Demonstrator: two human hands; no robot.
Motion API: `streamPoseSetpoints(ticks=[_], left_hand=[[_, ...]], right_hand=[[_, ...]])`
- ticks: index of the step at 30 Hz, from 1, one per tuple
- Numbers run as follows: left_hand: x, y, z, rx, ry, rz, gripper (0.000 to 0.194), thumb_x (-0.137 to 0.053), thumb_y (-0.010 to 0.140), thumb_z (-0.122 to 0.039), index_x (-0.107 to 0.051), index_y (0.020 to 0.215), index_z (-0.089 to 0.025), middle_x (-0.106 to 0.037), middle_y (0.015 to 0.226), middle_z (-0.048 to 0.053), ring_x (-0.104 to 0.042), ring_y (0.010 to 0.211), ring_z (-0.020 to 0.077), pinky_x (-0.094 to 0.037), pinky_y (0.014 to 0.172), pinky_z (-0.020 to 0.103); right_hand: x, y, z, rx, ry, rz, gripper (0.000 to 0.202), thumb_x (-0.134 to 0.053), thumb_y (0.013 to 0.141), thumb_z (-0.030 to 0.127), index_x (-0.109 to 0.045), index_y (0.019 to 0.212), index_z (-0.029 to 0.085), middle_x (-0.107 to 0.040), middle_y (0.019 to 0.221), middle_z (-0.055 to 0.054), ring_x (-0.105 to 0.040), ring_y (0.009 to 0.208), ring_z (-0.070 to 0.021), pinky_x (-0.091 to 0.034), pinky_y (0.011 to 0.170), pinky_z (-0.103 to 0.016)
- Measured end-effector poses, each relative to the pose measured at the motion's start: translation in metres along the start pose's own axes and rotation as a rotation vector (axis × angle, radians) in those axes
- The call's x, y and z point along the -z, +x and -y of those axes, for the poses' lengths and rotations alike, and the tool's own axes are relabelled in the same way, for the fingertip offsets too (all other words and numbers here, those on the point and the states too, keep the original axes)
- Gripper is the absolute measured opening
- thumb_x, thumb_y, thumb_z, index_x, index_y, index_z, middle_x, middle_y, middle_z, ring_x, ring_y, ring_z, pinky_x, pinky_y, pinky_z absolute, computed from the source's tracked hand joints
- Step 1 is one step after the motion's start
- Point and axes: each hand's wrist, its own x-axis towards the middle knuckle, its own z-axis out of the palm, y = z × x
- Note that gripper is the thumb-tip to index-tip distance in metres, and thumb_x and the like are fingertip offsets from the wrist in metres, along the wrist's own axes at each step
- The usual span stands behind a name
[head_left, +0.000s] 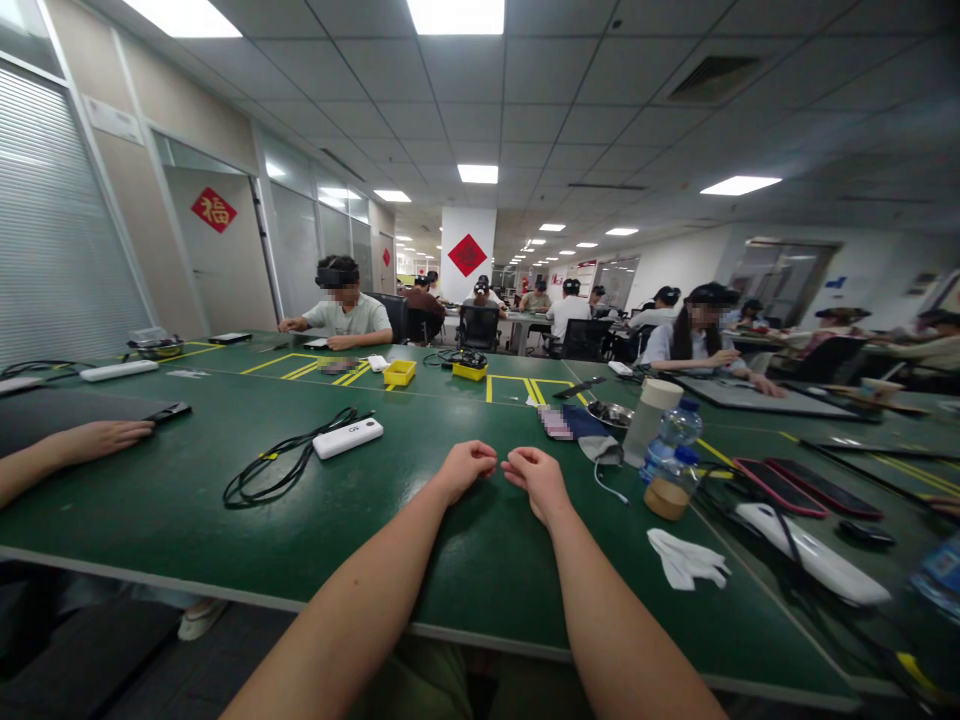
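My left hand [469, 470] and my right hand [537, 478] hover close together over the green table [420, 560], a narrow gap between their fingertips. Both are closed, thumb pressed to the curled fingers in a pinch. Whatever sits between the fingertips, if anything, is too small to make out. Left of my left hand lies a white power bank [348, 438] with a coiled black cable [274, 465] beside it. A grey cloth-like item [600, 450] with a short cable [613, 482] is nearest to my right hand.
On the right stand plastic bottles [671, 480] and a pale cylinder [651, 425], near a white glove [686, 560], phones [780, 487] and a white power strip-like device [814, 552]. Yellow trays [400, 374] sit farther back. Another person's hand [112, 437] rests at the left.
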Motion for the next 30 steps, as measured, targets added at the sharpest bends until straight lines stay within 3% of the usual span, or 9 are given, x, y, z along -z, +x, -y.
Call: streamPoseSetpoints(ticks=[5,11,18,24,30], left_hand=[[0.001,0.001,0.001,0.002,0.0,-0.016,0.016,-0.067,0.065,-0.015,-0.063,0.08,-0.011,-0.063,0.063,0.001,-0.057,0.054,0.0094,-0.046,0.057,0.022],[0.004,0.004,0.004,0.025,-0.055,-0.047,0.018,-0.068,0.066,-0.015,-0.067,0.082,-0.01,-0.066,0.07,0.005,-0.06,0.061,0.0108,-0.048,0.063,0.024],[0.004,0.004,0.006,0.034,-0.009,-0.053,0.019,-0.067,0.065,-0.01,-0.068,0.084,-0.011,-0.066,0.068,0.004,-0.057,0.058,0.0093,-0.046,0.06,0.022],[0.004,0.003,0.004,0.028,-0.083,0.006,0.024,-0.069,0.062,-0.009,-0.066,0.086,-0.01,-0.067,0.076,0.006,-0.061,0.065,0.0107,-0.048,0.065,0.022],[0.003,0.002,0.002,0.072,-0.184,0.047,0.023,-0.072,0.063,-0.011,-0.063,0.084,-0.01,-0.066,0.075,0.006,-0.062,0.064,0.0109,-0.05,0.068,0.025]], right_hand=[[0.001,0.001,-0.002,0.045,0.039,0.04,0.033,-0.075,0.06,0.026,-0.064,0.089,0.014,-0.064,0.088,-0.008,-0.067,0.082,-0.0215,-0.056,0.062,-0.03],[0.002,0.004,-0.01,0.111,-0.134,0.056,0.057,-0.071,0.063,0.027,-0.051,0.115,0.016,-0.063,0.074,-0.001,-0.063,0.063,-0.0156,-0.041,0.044,-0.021],[0.006,0.009,-0.018,0.203,-0.344,0.096,0.035,-0.07,0.06,0.025,-0.052,0.088,0.017,-0.067,0.07,-0.002,-0.062,0.064,-0.0161,-0.045,0.062,-0.027],[0.005,0.008,-0.015,0.219,-0.267,0.199,0.029,-0.069,0.059,0.023,-0.05,0.081,0.019,-0.068,0.074,-0.001,-0.063,0.069,-0.0162,-0.046,0.068,-0.029],[0.005,0.009,-0.015,0.273,-0.299,0.193,0.026,-0.068,0.059,0.021,-0.05,0.077,0.019,-0.066,0.078,-0.002,-0.061,0.068,-0.0149,-0.046,0.065,-0.027]])
